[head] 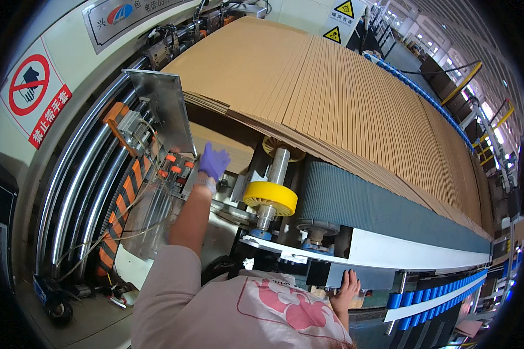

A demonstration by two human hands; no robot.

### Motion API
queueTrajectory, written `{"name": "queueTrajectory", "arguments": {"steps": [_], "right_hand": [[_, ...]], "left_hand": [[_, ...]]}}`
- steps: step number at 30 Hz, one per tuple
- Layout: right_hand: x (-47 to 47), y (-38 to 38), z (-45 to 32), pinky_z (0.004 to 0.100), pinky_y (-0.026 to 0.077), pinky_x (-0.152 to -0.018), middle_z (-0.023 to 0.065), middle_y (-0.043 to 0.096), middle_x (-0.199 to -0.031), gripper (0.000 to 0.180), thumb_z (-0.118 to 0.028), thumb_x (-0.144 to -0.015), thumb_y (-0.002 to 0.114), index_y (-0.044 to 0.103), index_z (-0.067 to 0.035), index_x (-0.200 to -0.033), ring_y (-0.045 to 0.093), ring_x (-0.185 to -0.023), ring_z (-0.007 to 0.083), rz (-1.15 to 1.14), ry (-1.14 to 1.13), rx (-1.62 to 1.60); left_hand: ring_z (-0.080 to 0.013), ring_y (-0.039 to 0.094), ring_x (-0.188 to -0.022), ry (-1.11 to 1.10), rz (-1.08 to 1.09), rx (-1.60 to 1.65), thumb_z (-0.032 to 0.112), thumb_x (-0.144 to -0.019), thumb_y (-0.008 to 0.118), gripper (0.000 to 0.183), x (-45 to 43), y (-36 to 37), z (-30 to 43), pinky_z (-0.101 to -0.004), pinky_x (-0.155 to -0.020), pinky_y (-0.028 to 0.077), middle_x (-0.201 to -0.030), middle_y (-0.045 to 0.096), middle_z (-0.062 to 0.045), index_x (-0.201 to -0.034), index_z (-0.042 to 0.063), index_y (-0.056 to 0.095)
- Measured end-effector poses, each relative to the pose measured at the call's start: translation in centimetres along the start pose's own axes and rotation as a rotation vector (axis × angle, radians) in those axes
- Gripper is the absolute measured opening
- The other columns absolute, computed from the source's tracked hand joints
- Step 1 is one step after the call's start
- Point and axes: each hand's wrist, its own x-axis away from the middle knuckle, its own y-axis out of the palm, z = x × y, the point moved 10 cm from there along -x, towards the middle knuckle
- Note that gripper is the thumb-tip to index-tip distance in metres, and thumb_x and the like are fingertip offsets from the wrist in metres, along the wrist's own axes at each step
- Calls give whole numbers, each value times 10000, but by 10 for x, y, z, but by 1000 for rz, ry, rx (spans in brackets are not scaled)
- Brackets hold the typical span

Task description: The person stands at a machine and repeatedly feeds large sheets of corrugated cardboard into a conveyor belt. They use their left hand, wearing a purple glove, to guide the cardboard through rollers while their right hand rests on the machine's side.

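Note:
My left hand (214, 162), in a purple glove, reaches forward over the lower corrugated cardboard sheets (233, 150). Its fingers are spread and nothing shows in its grasp; whether it touches the sheets I cannot tell. Just left of it stands an upright metal plate (163, 104). My bare right hand (347, 288) rests on a grey metal housing (362, 275) below the conveyor's white side rail (415, 251). Above both hands, a long overlapping run of brown cardboard sheets (332, 91) lies on the ribbed grey conveyor belt (375, 205).
A yellow wheel (270, 198) sits on a metal shaft right of my left arm. Chrome rails (74, 187) and an orange-black striped bar (120, 213) run along the left. Blue rollers (436, 294) line the lower right. A no-gloves sign (29, 85) is on the machine.

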Motion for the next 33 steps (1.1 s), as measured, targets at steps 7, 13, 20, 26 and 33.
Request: {"name": "queueTrajectory", "arguments": {"steps": [7,13,20,26,33], "right_hand": [[-3,1,-4,507,153,-1070,163,344,-1374,966,-221,-490,803,348,-65,-1327,277,-1306,336,-3,-10,10],[-3,-3,-7,508,147,-1069,168,348,-1373,875,-215,-561,758,356,-54,-1321,278,-1303,343,32,-33,17],[0,4,-5,507,148,-1070,174,344,-1377,875,-189,-553,721,343,-44,-1329,278,-1302,350,31,-53,64],[0,1,-5,502,151,-1073,172,343,-1379,871,-206,-564,720,341,-46,-1332,280,-1302,347,51,-53,64],[3,1,-2,501,153,-1073,171,354,-1372,868,-202,-568,731,345,-50,-1330,293,-1295,349,44,-17,80]], "left_hand": [[-284,335,-906,-321,352,-533,589,-857,402,542,57,-295,-81,-442,-738,291,-1020,345,-121,-1136,124,404],[-263,476,-555,-800,860,-763,618,-840,399,478,213,-470,-99,-416,-478,376,-671,482,-88,-945,168,521],[-257,532,-642,-651,872,-898,592,-825,459,468,234,-452,-68,-428,-525,427,-793,559,-81,-1013,168,528],[-215,534,-627,-471,635,-888,553,-855,427,397,161,-363,-91,-384,-511,414,-739,540,-51,-919,170,506],[-220,545,-619,-540,460,-1118,498,-868,446,322,118,-328,-130,-381,-517,424,-774,579,-56,-966,200,522]]}}
